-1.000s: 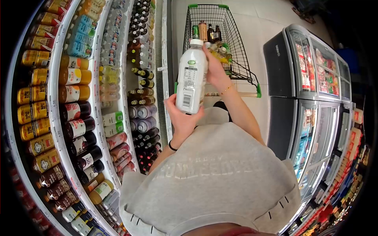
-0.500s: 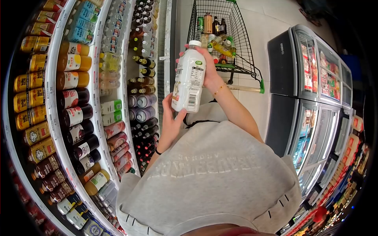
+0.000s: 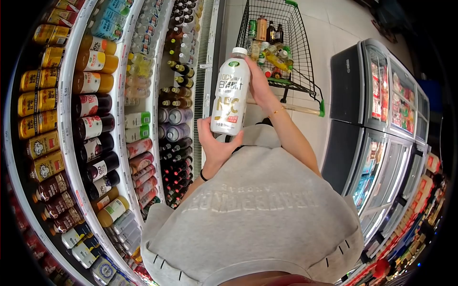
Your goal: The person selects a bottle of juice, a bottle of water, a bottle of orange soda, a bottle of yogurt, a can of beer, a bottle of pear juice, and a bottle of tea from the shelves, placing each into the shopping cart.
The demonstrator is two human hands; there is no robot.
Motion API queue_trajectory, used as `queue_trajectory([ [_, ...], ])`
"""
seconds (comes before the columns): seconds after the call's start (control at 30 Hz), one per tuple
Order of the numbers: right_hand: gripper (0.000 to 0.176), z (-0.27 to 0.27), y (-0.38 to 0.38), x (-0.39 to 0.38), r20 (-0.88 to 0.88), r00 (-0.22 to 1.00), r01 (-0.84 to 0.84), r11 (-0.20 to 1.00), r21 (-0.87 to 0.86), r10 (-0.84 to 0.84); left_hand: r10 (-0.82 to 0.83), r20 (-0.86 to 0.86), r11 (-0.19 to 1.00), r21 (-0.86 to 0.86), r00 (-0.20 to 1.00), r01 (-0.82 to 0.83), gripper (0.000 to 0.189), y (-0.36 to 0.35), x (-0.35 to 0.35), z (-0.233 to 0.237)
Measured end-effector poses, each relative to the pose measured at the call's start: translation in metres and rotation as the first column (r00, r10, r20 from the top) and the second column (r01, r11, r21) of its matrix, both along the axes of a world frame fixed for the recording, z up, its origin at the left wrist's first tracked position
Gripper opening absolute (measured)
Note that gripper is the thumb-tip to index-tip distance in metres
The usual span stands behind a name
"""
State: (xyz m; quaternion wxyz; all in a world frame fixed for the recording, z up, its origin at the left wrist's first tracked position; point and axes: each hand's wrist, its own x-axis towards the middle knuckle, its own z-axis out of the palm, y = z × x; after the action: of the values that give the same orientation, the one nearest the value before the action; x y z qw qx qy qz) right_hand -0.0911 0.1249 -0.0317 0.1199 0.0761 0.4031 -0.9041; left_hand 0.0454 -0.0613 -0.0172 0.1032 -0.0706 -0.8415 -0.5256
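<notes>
A white juice bottle (image 3: 230, 95) with a white cap stands nearly upright in front of my chest, its printed front label turned towards me. My left hand (image 3: 217, 143), with a black band at the wrist, grips its lower end, thumb near the base. Around the upper right side of the same bottle wraps my right hand (image 3: 259, 81), which has a thin bracelet; most of its fingers are hidden behind the bottle.
To the left, shelves hold orange juice bottles (image 3: 95, 62), dark juice bottles (image 3: 100, 126) and gold cans (image 3: 38, 100). Ahead stands a wire shopping cart (image 3: 305, 62) with several drinks, including a yellow bottle (image 3: 275, 59). Glass-door freezers (image 3: 346, 86) line the right.
The bottle has been turned in my hands, from its barcode side to its front label. My left hand has shifted its hold at the base. The view has moved slightly.
</notes>
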Motion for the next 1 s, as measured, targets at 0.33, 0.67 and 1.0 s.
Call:
queue_trajectory([
  [0.33,0.049,0.007,-0.01,0.007,-0.029,0.999,0.031,0.999,0.042,-0.03,0.063,-0.259,0.948,-0.287,0.964,-0.139,0.09,0.009,-0.003,-0.004],
  [0.67,0.049,-0.001,-0.009,0.009,-0.056,0.983,0.172,0.985,-0.029,-0.173,-0.113,0.288,0.783,0.615,0.951,-0.093,0.087,0.01,-0.012,-0.017],
  [1.0,0.073,-0.013,-0.018,0.022,-0.062,0.998,-0.031,0.999,-0.012,0.03,0.18,-0.181,0.954,-0.207,0.967,-0.217,0.083,0.01,-0.001,-0.018],
])
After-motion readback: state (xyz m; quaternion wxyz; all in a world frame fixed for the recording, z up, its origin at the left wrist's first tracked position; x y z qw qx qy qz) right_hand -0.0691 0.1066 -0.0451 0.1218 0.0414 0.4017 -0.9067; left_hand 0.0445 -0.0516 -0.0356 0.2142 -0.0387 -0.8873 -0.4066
